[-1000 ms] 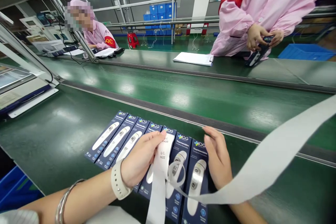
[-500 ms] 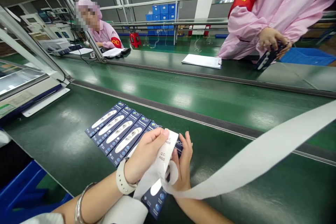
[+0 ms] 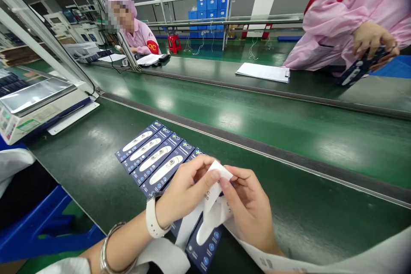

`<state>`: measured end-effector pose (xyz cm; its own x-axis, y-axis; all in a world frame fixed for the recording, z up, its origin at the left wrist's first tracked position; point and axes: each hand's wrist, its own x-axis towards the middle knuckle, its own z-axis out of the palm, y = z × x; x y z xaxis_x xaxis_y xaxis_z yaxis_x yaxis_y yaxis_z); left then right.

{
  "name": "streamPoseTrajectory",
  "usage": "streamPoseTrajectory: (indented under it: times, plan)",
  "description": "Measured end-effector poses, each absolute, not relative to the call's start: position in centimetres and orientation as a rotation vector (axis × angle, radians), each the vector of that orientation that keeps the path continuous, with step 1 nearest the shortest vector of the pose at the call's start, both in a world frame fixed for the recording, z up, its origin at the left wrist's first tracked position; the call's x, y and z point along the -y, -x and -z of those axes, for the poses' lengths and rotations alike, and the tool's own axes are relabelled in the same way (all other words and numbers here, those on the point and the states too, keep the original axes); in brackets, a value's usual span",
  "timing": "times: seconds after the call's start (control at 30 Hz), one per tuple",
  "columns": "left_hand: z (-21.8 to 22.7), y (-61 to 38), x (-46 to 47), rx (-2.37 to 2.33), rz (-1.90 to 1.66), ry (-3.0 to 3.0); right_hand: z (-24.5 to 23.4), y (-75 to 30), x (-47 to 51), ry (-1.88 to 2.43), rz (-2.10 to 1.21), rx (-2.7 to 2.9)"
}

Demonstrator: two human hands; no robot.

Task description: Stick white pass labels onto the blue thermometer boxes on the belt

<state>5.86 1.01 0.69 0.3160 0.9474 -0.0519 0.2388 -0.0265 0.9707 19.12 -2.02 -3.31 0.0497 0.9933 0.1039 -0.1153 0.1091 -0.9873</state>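
A white strip of Q.C. PASS stickers is pinched between the thumb and fingers of my left hand. My right hand has its thumb and fingertips closed at the strip's upper end, close to the left fingertips. Whether a single sticker is lifting off there, I cannot tell. Loops of the strip hang below both hands and trail to the lower right. Under them lies a dark blue thermometer box, partly covered. To the left, several matching thermometer boxes lie side by side in a slanted row.
Beyond the dark green table runs a green conveyor belt. A machine with a glass lid stands at the left, near a blue stool. Across the belt are a white paper stack and two people in pink, one handling a dark box.
My right hand has come up from beside the box to the strip's upper end, meeting my left fingertips. The trailing strip has dropped lower on the right. The view has shifted slightly.
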Motion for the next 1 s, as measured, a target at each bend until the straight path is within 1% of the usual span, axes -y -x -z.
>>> streamPoseTrajectory:
  times: [0.17,0.53,0.7,0.83,0.9,1.0]
  plan:
    - [-0.5,-6.4,-0.7,-0.983,-0.841,-1.393,3.2,-19.8,2.5,1.073,-1.158,1.135]
    - [0.5,-7.8,-0.4,-1.177,-0.872,-1.322,2.4,-21.3,2.7,1.284,-1.091,1.475]
    - [-0.6,-7.4,0.8,-1.074,-0.636,-1.271,2.8,-22.4,3.4,1.323,-1.169,1.487]
    - [-3.1,-6.3,1.6,-1.040,-0.480,-1.046,3.3,-23.2,3.7,1.085,-1.241,1.570]
    - [-4.0,-5.9,1.6,-0.998,-0.434,-0.876,4.2,-23.6,3.3,1.039,-1.121,1.576]
    - [-3.6,-6.4,0.7,-0.992,-0.487,-0.783,6.6,-24.1,2.0,1.203,-0.854,1.558]
